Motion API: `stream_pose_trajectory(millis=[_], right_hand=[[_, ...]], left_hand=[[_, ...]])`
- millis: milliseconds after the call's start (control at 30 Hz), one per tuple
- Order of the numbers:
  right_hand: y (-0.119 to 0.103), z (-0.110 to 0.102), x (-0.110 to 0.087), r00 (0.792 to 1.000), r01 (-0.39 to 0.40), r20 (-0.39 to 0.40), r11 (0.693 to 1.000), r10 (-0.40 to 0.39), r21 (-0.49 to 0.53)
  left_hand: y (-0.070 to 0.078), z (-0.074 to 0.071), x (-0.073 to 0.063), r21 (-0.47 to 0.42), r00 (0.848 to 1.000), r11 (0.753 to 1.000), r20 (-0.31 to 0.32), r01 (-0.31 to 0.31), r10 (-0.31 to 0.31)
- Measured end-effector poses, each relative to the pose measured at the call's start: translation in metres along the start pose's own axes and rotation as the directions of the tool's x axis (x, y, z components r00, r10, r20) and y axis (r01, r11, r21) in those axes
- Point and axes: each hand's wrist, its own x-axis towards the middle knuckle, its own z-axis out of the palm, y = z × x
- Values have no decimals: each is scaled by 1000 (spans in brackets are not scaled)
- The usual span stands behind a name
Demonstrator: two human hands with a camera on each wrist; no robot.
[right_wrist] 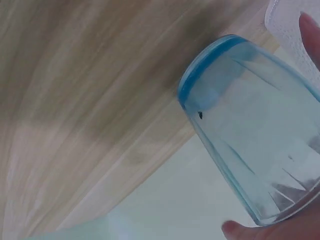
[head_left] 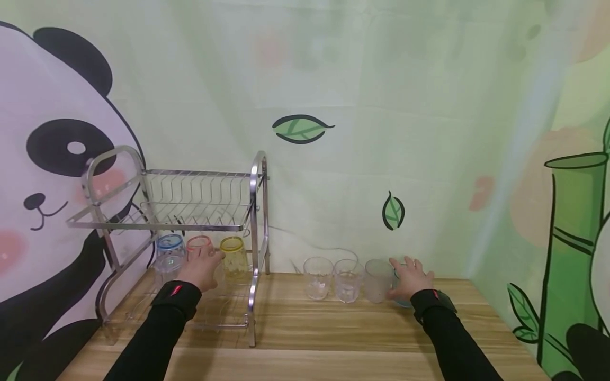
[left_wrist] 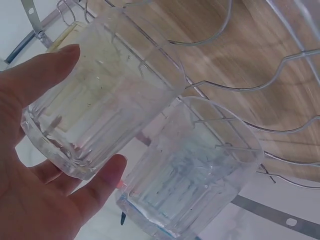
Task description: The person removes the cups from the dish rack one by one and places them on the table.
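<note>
The left hand (head_left: pixel 201 269) is curled around the clear glass tumbler with a red base band (head_left: pixel 198 242), thumb opposing fingers near the base, probably because the tumbler sits mouth-down. The right hand (head_left: pixel 413 280) spans the blue-banded transparent glass tumbler (right_wrist: pixel 245 125) from above; whether its fingers clamp cannot be told. Flanking the left hand, 1 blue-topped tumbler (head_left: pixel 170 254) and 1 yellow tumbler (head_left: pixel 233 259) stand on the lower tier of the 2-tier silver metal rack (head_left: pixel 176 227), inverted presumably for draining. Beside the right hand, 3 colourless tumblers (head_left: pixel 348 286) form a row on the wood-grain tabletop (head_left: pixel 286 328).
</note>
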Motion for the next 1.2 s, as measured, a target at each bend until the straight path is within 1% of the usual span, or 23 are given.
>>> stream_pose_trajectory(millis=[100,200,267,367,467,633,767,900,1033,1133,1200], right_hand=[[0,-3,-2,1000,9,-12,1000,-9,4],[2,-3,0,1000,9,3,1000,-9,-11],[3,-4,1,1000,11,17,1000,-10,-25],[4,-9,2,1000,13,28,1000,-12,-21],[4,-18,1,999,6,38,1000,-6,-10],[10,-32,-2,998,12,54,1000,-12,-11],[7,-45,-5,999,28,17,1000,-28,10],[-7,-66,-12,998,37,-51,996,-33,84],[-22,-81,-23,993,45,-116,984,-25,170],[-34,-82,-33,988,63,-153,966,-24,252],[-45,-80,-42,986,82,-164,944,-30,319]], left_hand=[[-1,1,2,-70,998,997,52,36,-33],[-3,-2,3,-136,991,987,110,89,-75],[-3,-5,3,-152,985,981,140,118,-96],[-2,-8,0,-148,982,980,154,134,-111],[-1,-9,-2,-137,985,983,138,122,-103],[3,-6,-4,-102,994,991,81,84,-76],[5,-3,-9,-104,995,990,37,94,-90],[8,-4,-17,-168,992,978,-3,125,-128],[10,-8,-26,-271,988,951,9,150,-154],[10,-10,-34,-334,987,929,20,156,-159],[12,-11,-41,-363,985,917,11,167,-175]])
